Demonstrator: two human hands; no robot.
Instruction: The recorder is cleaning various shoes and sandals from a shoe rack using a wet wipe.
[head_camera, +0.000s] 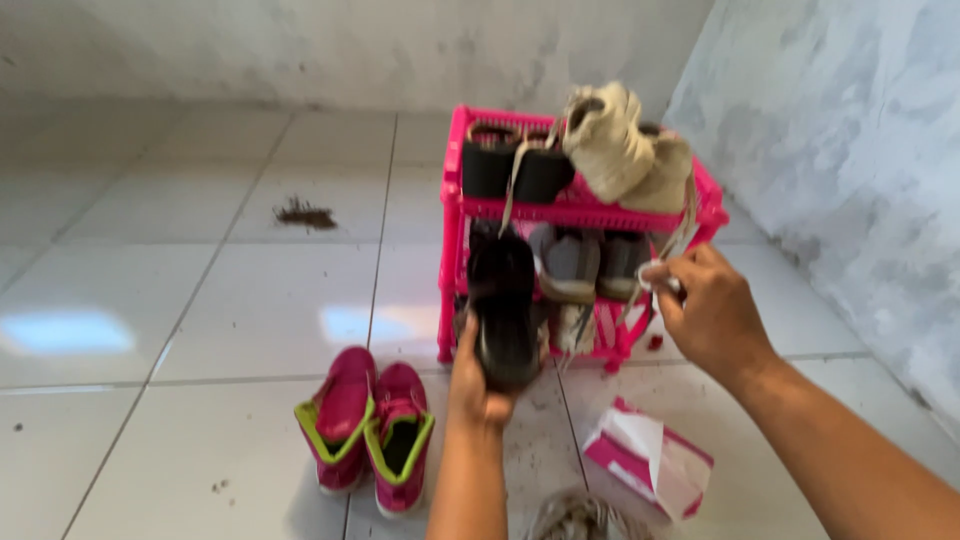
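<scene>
Our left hand (478, 385) is clamped around the heel of a black shoe (503, 305), held toe-forward in front of the pink plastic shoe rack (590, 212). Our right hand (705, 310) is closed in a pinch on a small white wad, apparently a tissue or cloth (662, 283); its exact kind cannot be read.

We judge the step in hand to be the wiping of the black shoe. The next move calls for bringing the wad across to the shoe's upper while the left hand keeps the shoe steady.

The black shoe looks dark and matte, with its opening facing the rack; its sole is hidden from us.

Behind it, the rack's middle shelf carries a pair of grey shoes (570, 265). The top shelf carries two black shoes (515, 165) and beige shoes (625, 150), one piled on the other. On the tiled floor (200, 330), a pink pair with green trim (368, 425) stands left of our left arm. A pink-and-white tissue packet (650, 458) lies under the right arm, among scattered dirt specks.
</scene>
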